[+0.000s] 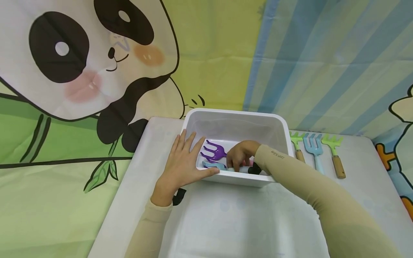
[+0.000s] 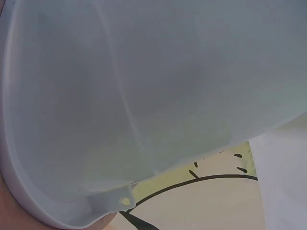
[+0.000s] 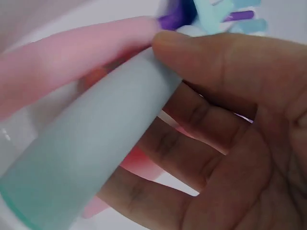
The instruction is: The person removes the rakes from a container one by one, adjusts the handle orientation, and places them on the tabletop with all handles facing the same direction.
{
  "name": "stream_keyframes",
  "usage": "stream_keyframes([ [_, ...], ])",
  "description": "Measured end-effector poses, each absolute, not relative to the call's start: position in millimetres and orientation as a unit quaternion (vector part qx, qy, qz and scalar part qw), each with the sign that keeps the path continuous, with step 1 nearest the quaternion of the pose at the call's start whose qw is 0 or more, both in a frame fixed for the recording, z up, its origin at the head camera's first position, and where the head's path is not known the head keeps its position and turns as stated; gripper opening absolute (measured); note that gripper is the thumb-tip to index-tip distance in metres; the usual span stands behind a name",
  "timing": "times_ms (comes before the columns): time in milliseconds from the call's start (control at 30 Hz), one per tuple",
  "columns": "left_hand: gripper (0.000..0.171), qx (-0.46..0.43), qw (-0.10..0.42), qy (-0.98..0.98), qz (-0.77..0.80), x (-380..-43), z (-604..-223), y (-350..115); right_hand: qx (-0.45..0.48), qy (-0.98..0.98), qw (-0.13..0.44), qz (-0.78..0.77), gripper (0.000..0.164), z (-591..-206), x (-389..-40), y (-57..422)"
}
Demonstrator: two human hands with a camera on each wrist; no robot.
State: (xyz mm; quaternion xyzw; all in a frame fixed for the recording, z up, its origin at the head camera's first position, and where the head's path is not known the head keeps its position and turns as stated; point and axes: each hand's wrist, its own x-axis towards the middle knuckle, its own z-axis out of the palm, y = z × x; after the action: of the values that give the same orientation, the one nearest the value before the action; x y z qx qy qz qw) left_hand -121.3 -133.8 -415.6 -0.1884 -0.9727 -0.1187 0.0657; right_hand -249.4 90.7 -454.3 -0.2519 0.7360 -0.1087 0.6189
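Observation:
My left hand (image 1: 182,161) lies spread over the left corner of the white plastic bin (image 1: 240,114), thumb along the front rim. From the left wrist view, the bin's outer wall (image 2: 158,86) fills most of the picture. My right hand (image 1: 242,154) is down inside the bin. Its thumb and fingers grip the pale blue handle (image 3: 91,129) of a small garden fork, whose light blue head (image 1: 213,165) lies toward the bin's left. Beside this handle is a pink handle (image 3: 81,43). Behind them lies a purple fork (image 1: 215,151) with curved prongs.
Right of the bin, a light blue fork (image 1: 313,145) lies on the white table (image 1: 245,222) between two green rakes with wooden handles, one of them the outer rake (image 1: 333,147). A printed panda curtain (image 1: 213,53) hangs close behind the table.

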Motion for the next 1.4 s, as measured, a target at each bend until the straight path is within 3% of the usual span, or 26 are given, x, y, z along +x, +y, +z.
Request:
stream_keyframes([
  [433, 0.110, -0.194, 0.073, -0.971, -0.121, -122.6, -413.2, -133.9, -0.242, 0.745, 0.606, -0.140, 0.019, -436.3, -256.7, 96.0],
  [867, 0.110, -0.189, 0.058, -0.973, -0.121, -122.7, -413.1, -134.9, -0.259, 0.783, 0.544, -0.153, 0.035, -410.7, -257.9, 99.5],
  [1400, 0.112, -0.189, 0.058, -0.972, -0.125, -121.2, -413.8, -132.7, -0.245, 0.795, 0.500, -0.240, 0.027, -366.4, -250.7, 139.8],
])
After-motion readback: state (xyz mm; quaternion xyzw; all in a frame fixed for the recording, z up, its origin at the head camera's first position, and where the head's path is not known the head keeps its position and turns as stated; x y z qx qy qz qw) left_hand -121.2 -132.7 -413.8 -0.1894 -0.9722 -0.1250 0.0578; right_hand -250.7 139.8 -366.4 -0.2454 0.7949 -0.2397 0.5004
